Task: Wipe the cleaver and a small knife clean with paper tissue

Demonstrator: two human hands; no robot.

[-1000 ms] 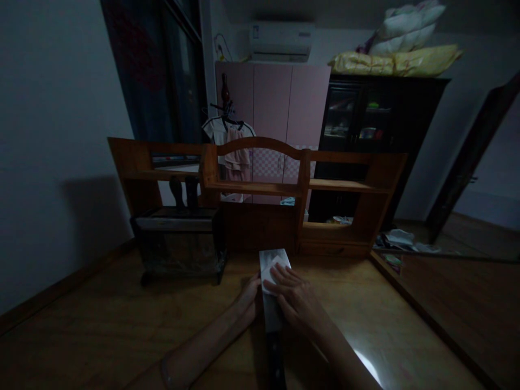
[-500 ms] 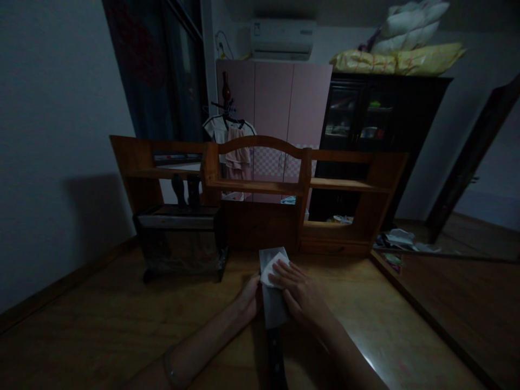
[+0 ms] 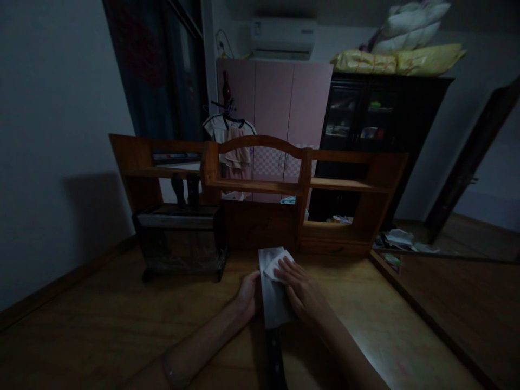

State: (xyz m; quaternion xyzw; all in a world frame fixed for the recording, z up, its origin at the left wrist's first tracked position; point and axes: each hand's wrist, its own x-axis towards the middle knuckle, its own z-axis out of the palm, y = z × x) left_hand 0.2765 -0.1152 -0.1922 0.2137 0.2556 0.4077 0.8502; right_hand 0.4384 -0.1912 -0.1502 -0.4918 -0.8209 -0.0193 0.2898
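Observation:
A cleaver (image 3: 274, 309) with a broad metal blade and a black riveted handle lies in front of me, its handle pointing toward my body. My left hand (image 3: 248, 297) holds the blade at its left edge, fingers partly hidden beneath it. With flattened fingers, my right hand (image 3: 303, 287) presses a folded white cloth or tissue (image 3: 276, 266) on the upper right part of the blade. Behind and to the left stands a knife block (image 3: 181, 244) with two black-handled tools upright in it.
A wooden shelf unit (image 3: 260, 187) stands along the back of the wooden tabletop (image 3: 162, 319). On the left is a pale wall (image 3: 57, 135). Beyond the shelf are a pink wardrobe (image 3: 273, 97), hanging clothes (image 3: 229, 135) and a dark cabinet (image 3: 377, 119).
My right hand and the white cloth have slid a little to the right across the blade, uncovering more of its left side. My left hand holds nearly the same place.

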